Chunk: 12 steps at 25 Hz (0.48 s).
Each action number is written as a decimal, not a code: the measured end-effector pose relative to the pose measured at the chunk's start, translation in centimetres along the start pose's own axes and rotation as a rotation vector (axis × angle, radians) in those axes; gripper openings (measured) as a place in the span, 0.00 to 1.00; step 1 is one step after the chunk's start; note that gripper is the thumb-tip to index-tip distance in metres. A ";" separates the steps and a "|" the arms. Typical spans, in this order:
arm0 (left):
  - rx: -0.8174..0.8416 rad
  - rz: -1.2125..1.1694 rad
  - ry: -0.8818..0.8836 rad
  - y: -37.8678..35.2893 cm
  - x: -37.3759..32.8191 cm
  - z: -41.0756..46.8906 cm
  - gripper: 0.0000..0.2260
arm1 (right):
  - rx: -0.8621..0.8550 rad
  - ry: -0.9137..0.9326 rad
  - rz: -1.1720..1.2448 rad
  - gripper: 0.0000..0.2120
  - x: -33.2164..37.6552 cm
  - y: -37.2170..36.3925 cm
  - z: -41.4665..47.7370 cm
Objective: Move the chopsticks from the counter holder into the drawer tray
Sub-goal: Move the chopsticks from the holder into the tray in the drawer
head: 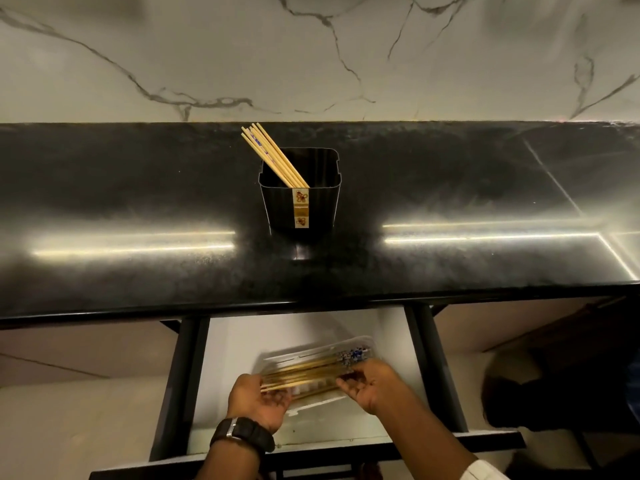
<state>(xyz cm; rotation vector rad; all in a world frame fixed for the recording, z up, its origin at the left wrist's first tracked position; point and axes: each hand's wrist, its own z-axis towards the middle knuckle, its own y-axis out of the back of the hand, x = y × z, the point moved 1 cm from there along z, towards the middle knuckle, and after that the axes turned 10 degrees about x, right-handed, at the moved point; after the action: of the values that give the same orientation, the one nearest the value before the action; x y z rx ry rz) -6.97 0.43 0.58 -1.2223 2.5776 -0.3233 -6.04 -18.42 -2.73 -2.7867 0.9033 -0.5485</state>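
Note:
A black ribbed holder (pixel 300 202) stands mid-counter with several wooden chopsticks (pixel 268 154) leaning out toward the back left. Below, the white drawer (pixel 388 341) is pulled open. Inside it lies a clear plastic tray (pixel 356 342), somewhat blurred. A bundle of chopsticks (pixel 304 374) lies lengthwise over the tray, patterned ends to the right. My left hand (pixel 258 401), with a black wristwatch, holds the bundle's left end. My right hand (pixel 369 384) grips its right end.
The glossy black counter (pixel 138 202) runs the whole width, backed by a white marble wall (pixel 207 57). Black drawer rails (pixel 180 375) flank the drawer. A dark shape lies on the floor at the lower right (pixel 554 393).

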 end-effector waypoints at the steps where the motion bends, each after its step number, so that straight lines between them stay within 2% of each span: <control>1: 0.000 -0.017 0.000 0.1 0.0 -0.1 0.16 | 0.002 0.019 0.026 0.16 0.2 0.0 -0.2; 2: -0.005 -0.027 0.000 0.1 0.0 -0.5 0.17 | -0.002 0.035 0.048 0.14 0.3 0.1 -0.5; 5: 0.040 -0.009 0.033 -0.3 -0.5 -1.4 0.09 | 0.000 0.063 0.051 0.13 0.6 -0.4 -2.2; 7: 0.077 0.016 0.021 -0.6 -0.7 -1.6 0.08 | 0.017 0.126 -0.001 0.12 0.9 -1.6 -3.9; 12: 0.177 0.139 -0.208 -4.3 -2.9 -3.7 0.10 | 0.086 0.479 -0.209 0.05 4.4 -6.9 -8.0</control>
<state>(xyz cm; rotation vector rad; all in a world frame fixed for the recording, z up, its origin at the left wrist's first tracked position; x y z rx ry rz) -3.32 0.34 5.78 -0.9563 2.3839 -0.3655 -2.17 -15.82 7.75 -2.7299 0.6375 -1.2939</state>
